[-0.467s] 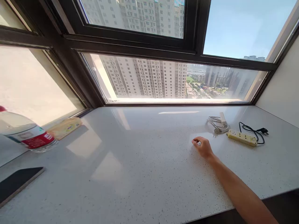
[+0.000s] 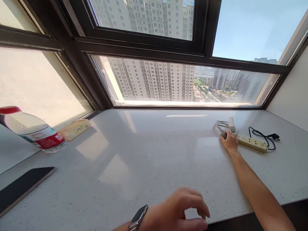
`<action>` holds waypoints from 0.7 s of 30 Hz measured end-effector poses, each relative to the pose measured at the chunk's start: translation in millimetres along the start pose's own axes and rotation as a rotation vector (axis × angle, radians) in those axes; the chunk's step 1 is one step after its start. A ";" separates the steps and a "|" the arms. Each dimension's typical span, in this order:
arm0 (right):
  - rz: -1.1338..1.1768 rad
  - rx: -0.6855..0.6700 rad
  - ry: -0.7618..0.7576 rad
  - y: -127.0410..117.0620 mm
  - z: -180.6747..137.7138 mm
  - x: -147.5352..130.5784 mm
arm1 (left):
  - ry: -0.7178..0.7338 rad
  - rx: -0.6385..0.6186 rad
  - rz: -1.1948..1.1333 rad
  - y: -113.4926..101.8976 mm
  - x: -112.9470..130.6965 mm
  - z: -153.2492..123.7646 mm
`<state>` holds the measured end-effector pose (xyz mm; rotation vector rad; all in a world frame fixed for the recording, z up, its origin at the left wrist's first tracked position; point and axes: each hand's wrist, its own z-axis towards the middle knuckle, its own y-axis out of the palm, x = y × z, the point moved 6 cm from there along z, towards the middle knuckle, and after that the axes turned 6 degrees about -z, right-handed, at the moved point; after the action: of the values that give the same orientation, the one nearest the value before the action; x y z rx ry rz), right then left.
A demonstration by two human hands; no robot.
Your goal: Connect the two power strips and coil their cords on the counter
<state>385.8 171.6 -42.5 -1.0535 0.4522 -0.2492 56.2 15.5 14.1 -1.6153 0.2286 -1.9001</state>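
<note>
A pale cable (image 2: 219, 124) is lying coiled on the far right part of the desk (image 2: 154, 150), its loops being stretched roughly from left to right. Its round end (image 2: 223, 135) is being met at the near side of the coil by the right hand (image 2: 230, 141). That hand's thumb and fingers are being drawn in around the piece; whether it is being firmly pinched cannot be told, since the contact is being partly hidden by the fingers. From this hand the loops are lying just beyond and to the left, and a white block (image 2: 231, 124) is standing out beyond the knuckles, its long axis being pointed toward the window (image 2: 183, 83).

The cable is being reached from far off only by the left hand (image 2: 186, 208), for which it is lying ahead and to the right; the right hand is plainly being placed nearer. The left hand, slightly blurred, is being held half-curled at the near edge, a gap being left between thumb and fingers and nothing being gripped. A watch (image 2: 139, 218) is being worn on that wrist.

Just right of the right hand, a power strip (image 2: 252, 143) is being backed by its black cord (image 2: 261, 132). At the far left, a bottle (image 2: 45, 136), a yellowish pack (image 2: 76, 128) and a dark slab (image 2: 26, 183) are being supported, well apart from both hands.
</note>
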 end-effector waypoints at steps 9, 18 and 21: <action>0.714 -0.262 -0.444 -10.6 -67.4 -102.0 | -0.351 0.559 0.483 -101.5 -112.7 40.6; 0.411 0.246 -0.150 -48.1 -37.5 -44.9 | -0.502 0.518 0.619 -99.3 -110.4 19.9; 0.130 0.393 0.285 -56.4 -18.0 61.4 | -0.489 0.547 0.612 -101.3 -112.0 19.8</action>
<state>432.4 105.6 -15.1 -0.6024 0.6944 -0.3578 45.8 163.0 -22.5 -1.3637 -0.0136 -0.9607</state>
